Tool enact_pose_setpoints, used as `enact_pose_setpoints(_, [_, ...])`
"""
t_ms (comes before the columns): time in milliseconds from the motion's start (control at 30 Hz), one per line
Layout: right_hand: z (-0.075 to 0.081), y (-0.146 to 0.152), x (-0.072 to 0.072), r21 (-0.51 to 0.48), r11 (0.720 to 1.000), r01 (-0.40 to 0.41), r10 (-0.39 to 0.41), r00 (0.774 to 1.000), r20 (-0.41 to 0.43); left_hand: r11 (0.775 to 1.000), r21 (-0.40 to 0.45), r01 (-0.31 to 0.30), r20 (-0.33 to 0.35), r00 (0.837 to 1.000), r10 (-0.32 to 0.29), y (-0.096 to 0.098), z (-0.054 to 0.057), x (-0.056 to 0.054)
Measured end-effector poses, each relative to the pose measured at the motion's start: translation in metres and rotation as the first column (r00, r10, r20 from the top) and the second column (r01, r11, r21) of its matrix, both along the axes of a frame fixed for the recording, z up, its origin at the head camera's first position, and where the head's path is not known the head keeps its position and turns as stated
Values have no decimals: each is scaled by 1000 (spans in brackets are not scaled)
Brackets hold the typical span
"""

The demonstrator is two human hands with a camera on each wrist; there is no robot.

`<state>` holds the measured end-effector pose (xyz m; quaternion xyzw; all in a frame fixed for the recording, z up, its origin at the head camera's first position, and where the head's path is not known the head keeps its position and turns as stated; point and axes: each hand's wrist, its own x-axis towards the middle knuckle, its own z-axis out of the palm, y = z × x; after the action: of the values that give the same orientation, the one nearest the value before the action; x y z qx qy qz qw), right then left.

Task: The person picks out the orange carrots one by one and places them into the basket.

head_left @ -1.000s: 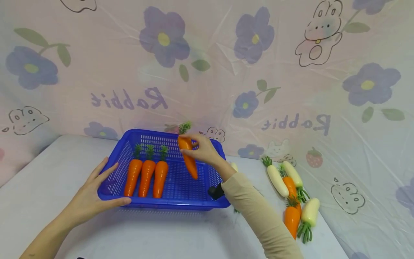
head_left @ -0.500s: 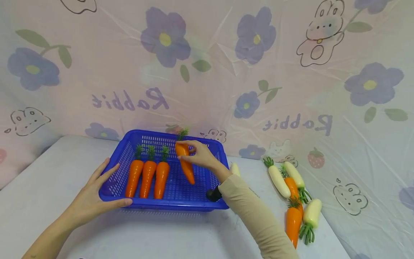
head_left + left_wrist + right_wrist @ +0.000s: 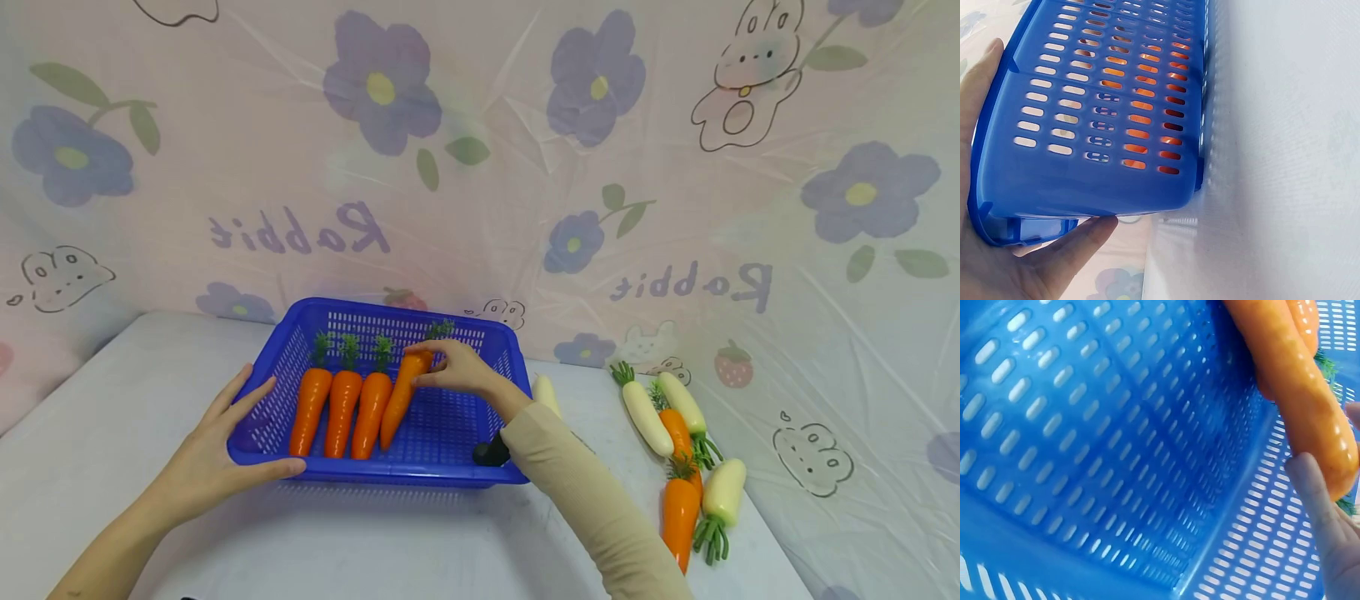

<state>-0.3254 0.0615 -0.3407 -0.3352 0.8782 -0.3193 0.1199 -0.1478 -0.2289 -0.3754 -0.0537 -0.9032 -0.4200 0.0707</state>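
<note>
Carrot slants inside our blue basket, its thick end pinched by our right hand; glossy, it looks light, stiff, slightly slippery, best held there. Our left hand, fingers spread, touches the rim.

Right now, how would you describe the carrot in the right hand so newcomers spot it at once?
Find the blue basket on the white table. Of the four orange carrots inside, take the rightmost carrot. It slants more than its three neighbours and alone is gripped, at its thick end by the right hand.
</note>
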Motion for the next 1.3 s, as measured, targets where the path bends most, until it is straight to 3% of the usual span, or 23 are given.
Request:
enact_pose_setpoints(533, [-5, -9, 0, 170, 982, -86, 69, 992, 102, 1000, -5, -5, 18, 1000, 5, 0, 1, 1])
enact_pose_setpoints(800, [-6, -14, 0, 299, 947, -119, 73, 985, 158, 1000, -4, -4, 32, 999, 4, 0, 4, 1])
enact_pose_setpoints(1100, [2, -9, -1, 272, 954, -123, 94, 989, 116, 1000, -1, 1, 32, 999, -1, 2, 4, 0])
enact_pose_setpoints(1300, [13, -1, 2, 203, 970, -131, 99, 983, 156, 1000, 3, -2, 27, 1000, 2, 1, 2, 2])
